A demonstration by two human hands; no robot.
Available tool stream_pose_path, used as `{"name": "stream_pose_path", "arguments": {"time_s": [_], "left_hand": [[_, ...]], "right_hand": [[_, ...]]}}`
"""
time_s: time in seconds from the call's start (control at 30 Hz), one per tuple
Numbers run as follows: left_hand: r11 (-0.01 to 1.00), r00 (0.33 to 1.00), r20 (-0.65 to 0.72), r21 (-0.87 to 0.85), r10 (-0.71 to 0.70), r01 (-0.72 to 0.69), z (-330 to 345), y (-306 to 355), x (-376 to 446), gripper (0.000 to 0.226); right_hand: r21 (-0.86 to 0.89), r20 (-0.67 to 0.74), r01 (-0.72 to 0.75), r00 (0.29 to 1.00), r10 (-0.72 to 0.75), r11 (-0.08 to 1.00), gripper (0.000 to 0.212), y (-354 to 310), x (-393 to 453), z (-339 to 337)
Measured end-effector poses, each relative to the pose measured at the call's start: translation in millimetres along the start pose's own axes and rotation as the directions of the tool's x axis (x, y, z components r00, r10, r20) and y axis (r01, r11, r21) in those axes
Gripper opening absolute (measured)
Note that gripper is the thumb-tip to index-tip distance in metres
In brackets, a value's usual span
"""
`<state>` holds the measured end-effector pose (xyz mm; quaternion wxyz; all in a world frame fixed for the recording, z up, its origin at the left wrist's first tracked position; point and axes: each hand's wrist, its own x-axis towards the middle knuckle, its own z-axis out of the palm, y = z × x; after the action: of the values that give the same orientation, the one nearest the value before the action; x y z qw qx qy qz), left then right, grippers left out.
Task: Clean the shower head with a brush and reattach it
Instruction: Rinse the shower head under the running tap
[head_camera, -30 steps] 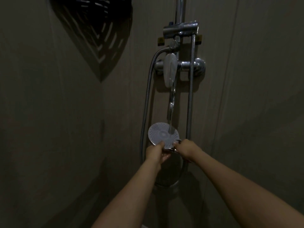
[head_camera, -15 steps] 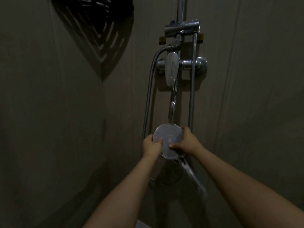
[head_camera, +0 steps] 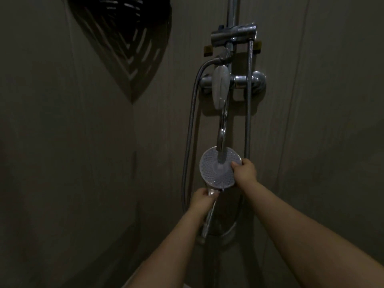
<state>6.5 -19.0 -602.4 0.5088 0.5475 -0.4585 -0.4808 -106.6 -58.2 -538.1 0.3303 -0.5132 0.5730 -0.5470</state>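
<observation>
Round white shower head (head_camera: 216, 169) under the running chrome tap (head_camera: 221, 88)
Left hand (head_camera: 202, 199) grips its chrome handle; right hand (head_camera: 245, 171) pinches the disc's right rim, nozzle face toward the camera

Polished metal fittings against matt walls.
The shower head (head_camera: 216, 169) has a pale, dotted, plastic-looking face with a shiny chrome handle (head_camera: 208, 217). The hose (head_camera: 188, 142) looks like ribbed metal, the mixer tap (head_camera: 239, 81) and riser rail (head_camera: 232, 11) glossy chrome. The walls (head_camera: 72, 142) look smooth and dull.
</observation>
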Motion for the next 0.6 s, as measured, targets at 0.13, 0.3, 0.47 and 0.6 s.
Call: {"name": "stream_pose_path", "arguments": {"time_s": [0.13, 0.3, 0.47, 0.6], "left_hand": [[0.999, 1.000, -0.004, 0.046, -0.010, 0.010, 0, -3, 1, 0.017], [0.959, 0.996, 0.017, 0.269, 0.092, -0.094, -17, -3, 7, 0.024], [0.824, 0.977, -0.005, 0.537, 0.215, -0.179, -38, 3, 15, 0.016], [0.781, 0.916, -0.329, 0.624, 0.229, 0.029, -56, 3, 19, 0.043]], "right_hand": [[-0.130, 0.050, 0.057, 0.997, -0.051, 0.990, 0.025, -6, -2, 0], [-0.274, 0.144, 0.181, 0.979, -0.145, 0.945, 0.041, -21, 1, -7], [-0.125, 0.053, 0.041, 0.998, -0.034, 0.991, 0.031, -13, 2, -12], [-0.003, -0.079, -0.091, 0.993, 0.090, 0.996, 0.032, -6, 0, -12]]}}
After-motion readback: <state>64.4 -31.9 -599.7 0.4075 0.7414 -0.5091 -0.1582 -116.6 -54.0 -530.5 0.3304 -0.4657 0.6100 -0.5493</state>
